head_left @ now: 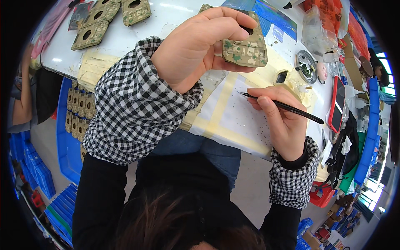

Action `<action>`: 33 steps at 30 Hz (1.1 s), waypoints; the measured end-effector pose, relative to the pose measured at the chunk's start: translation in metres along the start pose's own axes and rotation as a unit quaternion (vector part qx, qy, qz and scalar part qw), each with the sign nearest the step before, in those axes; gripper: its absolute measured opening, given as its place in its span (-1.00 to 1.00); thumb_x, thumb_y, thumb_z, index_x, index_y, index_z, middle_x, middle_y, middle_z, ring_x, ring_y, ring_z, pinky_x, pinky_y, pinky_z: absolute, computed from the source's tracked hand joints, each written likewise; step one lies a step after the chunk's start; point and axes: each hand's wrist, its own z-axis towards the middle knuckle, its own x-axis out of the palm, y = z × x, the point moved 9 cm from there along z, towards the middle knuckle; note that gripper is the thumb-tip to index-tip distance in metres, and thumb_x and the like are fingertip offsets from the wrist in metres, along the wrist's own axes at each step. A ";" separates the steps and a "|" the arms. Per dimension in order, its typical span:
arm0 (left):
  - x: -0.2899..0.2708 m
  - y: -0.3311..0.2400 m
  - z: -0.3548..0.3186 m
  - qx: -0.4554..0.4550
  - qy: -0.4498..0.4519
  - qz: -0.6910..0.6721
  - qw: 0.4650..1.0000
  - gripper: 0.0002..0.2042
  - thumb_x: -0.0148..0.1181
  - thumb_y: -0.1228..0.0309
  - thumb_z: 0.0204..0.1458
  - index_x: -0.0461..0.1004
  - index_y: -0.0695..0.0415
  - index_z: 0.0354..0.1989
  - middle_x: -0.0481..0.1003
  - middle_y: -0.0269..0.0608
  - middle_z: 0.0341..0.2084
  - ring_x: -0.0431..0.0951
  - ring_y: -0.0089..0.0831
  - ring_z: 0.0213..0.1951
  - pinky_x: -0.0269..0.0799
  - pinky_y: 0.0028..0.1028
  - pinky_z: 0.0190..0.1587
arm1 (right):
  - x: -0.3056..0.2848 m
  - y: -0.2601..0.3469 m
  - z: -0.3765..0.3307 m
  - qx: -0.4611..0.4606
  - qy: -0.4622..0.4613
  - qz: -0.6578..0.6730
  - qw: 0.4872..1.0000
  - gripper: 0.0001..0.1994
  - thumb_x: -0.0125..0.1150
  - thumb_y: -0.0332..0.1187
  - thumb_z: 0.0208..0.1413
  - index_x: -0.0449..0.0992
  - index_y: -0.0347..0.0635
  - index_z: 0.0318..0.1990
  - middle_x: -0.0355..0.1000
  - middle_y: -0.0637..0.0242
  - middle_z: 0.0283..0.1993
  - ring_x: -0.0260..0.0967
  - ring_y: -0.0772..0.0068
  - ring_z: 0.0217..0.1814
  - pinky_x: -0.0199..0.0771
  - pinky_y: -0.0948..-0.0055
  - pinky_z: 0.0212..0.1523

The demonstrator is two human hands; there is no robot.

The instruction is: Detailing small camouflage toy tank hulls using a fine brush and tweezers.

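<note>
My left hand (196,43) is raised over the worktable, closed round a camouflage-patterned housing (245,52) with rounded corners. Its upper part and a dark round opening are partly covered by my fingers. In my right hand (283,118) is a pair of slim black tweezers (291,109), pinched between thumb and fingers, with the fine tip pointing left. The tip is just above a white paper sheet (233,112) fixed down with pale tape. Many tiny dark specks lie scattered on that sheet; their kind is too small to tell.
More camouflage housings (89,35) lie at the far left. A blue crate (68,160) holding rows of housings stands below the table's left side. To the right are a round metal dish (306,66), a red-cased phone (336,104) and plastic bags (318,37). Another person's arm (25,91) shows at left.
</note>
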 end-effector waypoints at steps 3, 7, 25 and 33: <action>-0.001 0.002 0.003 0.004 0.019 -0.013 1.000 -0.71 0.07 0.42 0.09 0.29 0.20 -0.02 0.40 -0.18 -0.16 0.49 -0.43 -0.16 0.49 -0.39 -0.10 | -0.001 0.003 0.000 -0.012 -0.001 -0.003 1.000 -0.89 0.21 -0.48 0.08 0.59 -0.31 -0.28 0.51 0.22 -0.38 0.38 0.40 -0.36 0.34 0.50 -0.34; 0.000 -0.002 -0.001 0.003 -0.019 0.012 1.000 -0.71 0.07 0.43 0.09 0.29 0.21 -0.02 0.41 -0.18 -0.16 0.49 -0.43 -0.16 0.50 -0.39 -0.10 | 0.000 0.002 0.000 0.001 0.004 -0.003 1.000 -0.89 0.21 -0.48 0.08 0.59 -0.31 -0.28 0.51 0.23 -0.38 0.38 0.40 -0.36 0.34 0.51 -0.34; -0.001 0.000 0.002 0.019 0.028 -0.016 0.999 -0.71 0.05 0.44 0.09 0.28 0.21 -0.01 0.41 -0.18 -0.17 0.50 -0.43 -0.19 0.51 -0.40 -0.13 | 0.000 0.003 -0.001 0.000 0.004 0.006 1.000 -0.88 0.20 -0.47 0.10 0.59 -0.31 -0.27 0.52 0.22 -0.37 0.38 0.41 -0.34 0.35 0.51 -0.33; 0.006 -0.005 -0.001 0.099 0.065 0.025 0.993 -0.72 0.08 0.36 0.07 0.36 0.23 -0.08 0.43 -0.18 -0.20 0.51 -0.44 -0.18 0.53 -0.38 -0.09 | -0.005 0.003 -0.002 0.004 0.006 0.038 0.999 -0.87 0.16 -0.48 0.13 0.58 -0.34 -0.25 0.51 0.23 -0.38 0.40 0.48 -0.35 0.37 0.56 -0.32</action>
